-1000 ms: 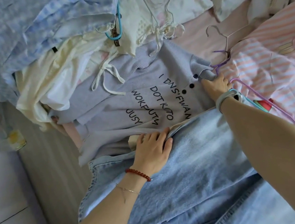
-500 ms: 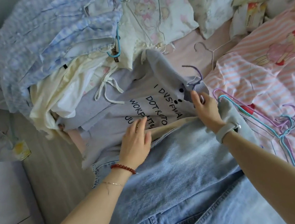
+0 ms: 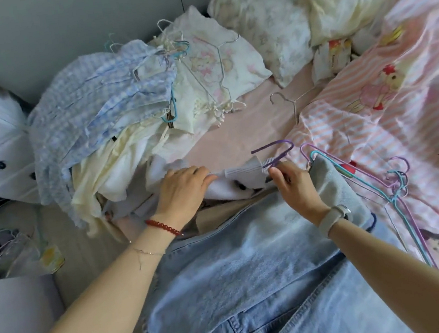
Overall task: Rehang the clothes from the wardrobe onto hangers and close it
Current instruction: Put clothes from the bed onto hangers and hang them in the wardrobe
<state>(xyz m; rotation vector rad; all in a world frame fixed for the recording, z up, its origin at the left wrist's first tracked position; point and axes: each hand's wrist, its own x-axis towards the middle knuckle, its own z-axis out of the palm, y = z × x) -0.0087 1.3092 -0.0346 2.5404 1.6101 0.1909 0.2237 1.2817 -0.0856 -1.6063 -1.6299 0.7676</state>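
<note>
Two bare hands work at a pale lilac knit top [image 3: 243,170] on the bed. Its ribbed collar, threaded by a purple wire hanger [image 3: 274,150], lies between them. The left hand [image 3: 182,196] grips the fabric; the right hand [image 3: 292,182] pinches the hanger's neck. Light blue denim jeans [image 3: 253,272] lie just beneath both wrists.

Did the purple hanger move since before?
Yes. The purple hanger has been pushed through the grey sweater's collar, so its hook pokes out now, closer to the white hanger on the pink sheet.

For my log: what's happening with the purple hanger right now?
step: hanging sweater | left hand: grips grey sweater | right hand: pinches purple hanger at collar
</note>
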